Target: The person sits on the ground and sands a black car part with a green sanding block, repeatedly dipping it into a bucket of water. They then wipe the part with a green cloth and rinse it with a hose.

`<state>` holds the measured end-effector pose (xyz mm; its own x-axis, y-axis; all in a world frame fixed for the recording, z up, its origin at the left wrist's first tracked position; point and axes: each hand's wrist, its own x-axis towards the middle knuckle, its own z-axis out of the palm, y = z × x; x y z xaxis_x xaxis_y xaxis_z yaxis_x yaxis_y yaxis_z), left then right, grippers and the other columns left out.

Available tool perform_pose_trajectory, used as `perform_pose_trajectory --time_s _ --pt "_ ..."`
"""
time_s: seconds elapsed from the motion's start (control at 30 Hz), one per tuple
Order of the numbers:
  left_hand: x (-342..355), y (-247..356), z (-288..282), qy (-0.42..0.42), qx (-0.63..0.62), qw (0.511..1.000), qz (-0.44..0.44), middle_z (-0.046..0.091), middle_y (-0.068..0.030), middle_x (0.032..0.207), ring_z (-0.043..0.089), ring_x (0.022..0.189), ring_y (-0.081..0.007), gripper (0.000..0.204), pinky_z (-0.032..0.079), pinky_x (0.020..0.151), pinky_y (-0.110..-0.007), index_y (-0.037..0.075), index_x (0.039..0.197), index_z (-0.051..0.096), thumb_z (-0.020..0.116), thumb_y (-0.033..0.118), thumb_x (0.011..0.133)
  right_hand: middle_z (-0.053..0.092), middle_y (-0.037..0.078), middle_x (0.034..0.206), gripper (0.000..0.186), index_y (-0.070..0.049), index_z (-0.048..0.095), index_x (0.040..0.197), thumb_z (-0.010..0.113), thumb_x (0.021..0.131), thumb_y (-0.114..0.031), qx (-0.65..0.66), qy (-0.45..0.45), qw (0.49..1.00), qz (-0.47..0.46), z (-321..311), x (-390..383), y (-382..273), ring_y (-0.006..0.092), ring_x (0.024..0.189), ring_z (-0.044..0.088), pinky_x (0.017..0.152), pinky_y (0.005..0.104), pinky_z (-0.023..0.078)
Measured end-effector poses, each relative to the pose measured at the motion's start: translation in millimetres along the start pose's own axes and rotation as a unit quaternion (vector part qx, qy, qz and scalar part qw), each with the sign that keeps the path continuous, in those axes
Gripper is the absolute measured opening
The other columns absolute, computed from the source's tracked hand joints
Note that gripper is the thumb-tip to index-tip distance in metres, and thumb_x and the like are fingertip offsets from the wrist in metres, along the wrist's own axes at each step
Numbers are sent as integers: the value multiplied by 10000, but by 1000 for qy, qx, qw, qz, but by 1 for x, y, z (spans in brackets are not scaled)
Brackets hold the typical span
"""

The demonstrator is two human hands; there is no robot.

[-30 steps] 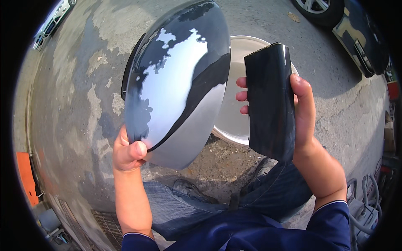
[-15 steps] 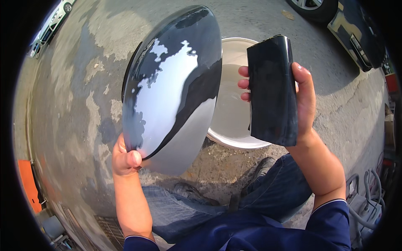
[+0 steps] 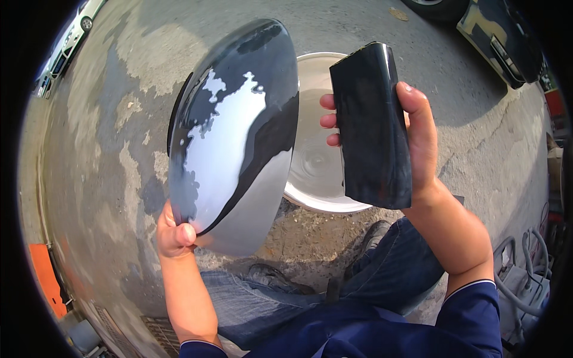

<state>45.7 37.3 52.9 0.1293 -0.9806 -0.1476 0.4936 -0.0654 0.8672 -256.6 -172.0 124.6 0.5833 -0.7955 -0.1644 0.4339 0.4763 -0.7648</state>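
The left hand [image 3: 175, 231] grips the near, lower edge of a large glossy black and silver curved shell [image 3: 233, 137], shaped like a car mirror cover, with the thumb pressed on its shiny outer face and the other fingers hidden behind the rim. The shell stands tilted, its long axis running from the near left up to the far right, and its polished surface mirrors bright sky and dark shapes. The right hand [image 3: 412, 140] holds a glossy black rectangular curved plastic piece [image 3: 373, 125] upright just to the right of the shell; the thumb lies along the piece's right edge and three fingertips [image 3: 327, 102] curl around its left edge, so the hand is clamped around it from behind. The two parts are close together but apart, with a narrow gap between them. Behind and below that gap, on the ground, stands a round white plastic bucket [image 3: 316, 173] with clear water in it, partly covered by both parts. The ground is cracked grey concrete pavement [image 3: 107, 137] with darker patches. The person's legs in blue jeans [image 3: 394, 274] and a dark shoe [image 3: 373, 234] show at the near side. Far right stands a dark parked car [image 3: 501, 42], and at the far left a white car [image 3: 71, 33]; an orange object [image 3: 48, 280] lies near left.
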Motion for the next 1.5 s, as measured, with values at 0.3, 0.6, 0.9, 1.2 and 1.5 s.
perform_pose_trajectory --time_s 0.3,0.6,0.9,1.2,1.5 --pt "10 8 23 -79 87 988 -96 705 -23 972 631 891 -102 424 492 805 -257 -23 1142 667 870 157 815 658 166 1187 462 27 577 1267 515 1062 -382 -17 78 994 -79 -6 7 0 248 1048 667 899 396 567" --pt "22 8 35 -138 148 957 -208 720 -11 1003 642 935 -92 325 512 834 -269 -27 1124 709 839 107 856 677 152 1242 636 26 592 1363 494 1047 -517 -149 129 978 -75 -18 12 5 188 1059 654 938 339 550" --pt "35 0 35 -127 159 956 -210 659 26 935 568 856 -68 278 473 764 -249 -19 1083 706 819 162 904 566 187 1438 699 50 441 1522 626 1001 -376 -355 33 918 -173 -10 9 9 233 1287 567 1120 373 432" --pt "43 -40 66 53 91 991 -81 681 -36 1128 608 984 -89 456 504 859 -265 -42 1305 594 764 221 973 591 210 1397 720 -19 557 1435 797 803 -265 -692 4 654 -307 -10 14 25 399 1268 605 1053 459 511" --pt "51 -74 85 150 42 986 55 693 -65 1109 628 1016 -122 606 497 913 -288 -25 1179 646 344 500 1158 619 182 1355 653 1 664 1338 826 760 -259 -729 -4 636 -251 3 12 19 371 1226 625 1029 447 521"
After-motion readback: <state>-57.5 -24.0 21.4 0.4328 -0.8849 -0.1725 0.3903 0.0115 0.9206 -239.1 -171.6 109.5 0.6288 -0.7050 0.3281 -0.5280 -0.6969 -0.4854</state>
